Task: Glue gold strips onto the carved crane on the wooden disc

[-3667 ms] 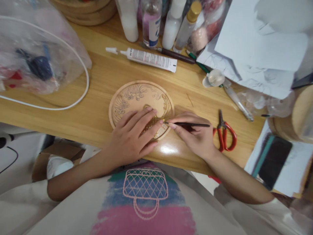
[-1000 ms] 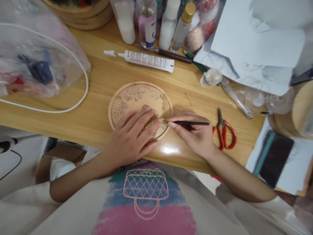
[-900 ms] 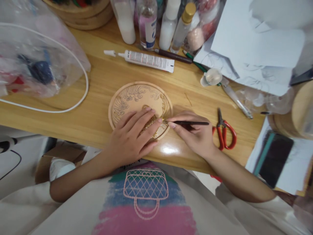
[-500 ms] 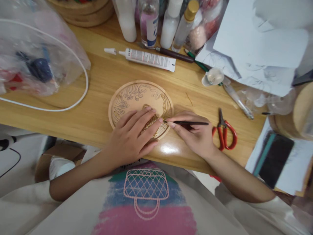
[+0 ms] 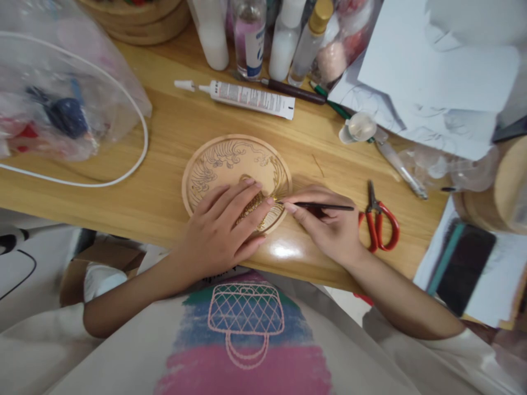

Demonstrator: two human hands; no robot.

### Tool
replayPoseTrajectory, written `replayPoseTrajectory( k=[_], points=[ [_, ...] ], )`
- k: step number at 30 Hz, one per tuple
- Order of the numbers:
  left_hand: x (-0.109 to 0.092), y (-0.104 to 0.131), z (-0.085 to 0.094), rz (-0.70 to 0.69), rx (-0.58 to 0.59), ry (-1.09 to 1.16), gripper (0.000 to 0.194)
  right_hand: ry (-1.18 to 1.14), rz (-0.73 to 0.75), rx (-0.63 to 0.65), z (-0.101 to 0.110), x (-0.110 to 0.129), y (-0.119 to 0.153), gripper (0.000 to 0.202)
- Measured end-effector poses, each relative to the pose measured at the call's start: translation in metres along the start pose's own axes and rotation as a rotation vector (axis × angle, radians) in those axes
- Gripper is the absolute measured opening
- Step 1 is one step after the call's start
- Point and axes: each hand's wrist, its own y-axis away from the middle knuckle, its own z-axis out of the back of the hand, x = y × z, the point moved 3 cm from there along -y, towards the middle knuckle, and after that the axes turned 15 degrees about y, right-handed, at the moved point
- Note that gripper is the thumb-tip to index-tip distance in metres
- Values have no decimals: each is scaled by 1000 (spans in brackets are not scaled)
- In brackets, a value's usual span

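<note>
A round wooden plate (image 5: pixel 201 144) with a raised rim lies on the table, its face drawn with dark wave-like lines. Gold wire (image 5: pixel 282 174) follows some lines at its right side. Over the lower part rests my left hand (image 5: pixel 226 219), fingers spread and flat, partly covering a gold patterned piece (image 5: pixel 250 206). My right hand (image 5: pixel 329 219) pinches a slim black tool (image 5: pixel 329 207) that looks like tweezers. Its tip meets the plate's right side by my left index fingertip; my hands hide what exactly it touches.
Red-handled pliers (image 5: pixel 377 222) lie right of my right hand. Behind the plate are a white glue tube (image 5: pixel 251 99), a dark-handled tool (image 5: pixel 294 91) and several bottles (image 5: pixel 284 46). A plastic bag (image 5: pixel 74 93) sits left; papers (image 5: pixel 436 77) and a phone (image 5: pixel 465 269) are right.
The right hand and the black tool have shifted very slightly to the right. The left hand stays on the plate, and the other things keep their places.
</note>
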Motion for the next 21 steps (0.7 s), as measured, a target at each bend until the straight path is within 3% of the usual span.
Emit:
replayPoseTrajectory(
  k=[21],
  points=[
    [-1,-1,1,-13,4,-2,43,5,-101,-70,4,-3,6,7]
  ],
)
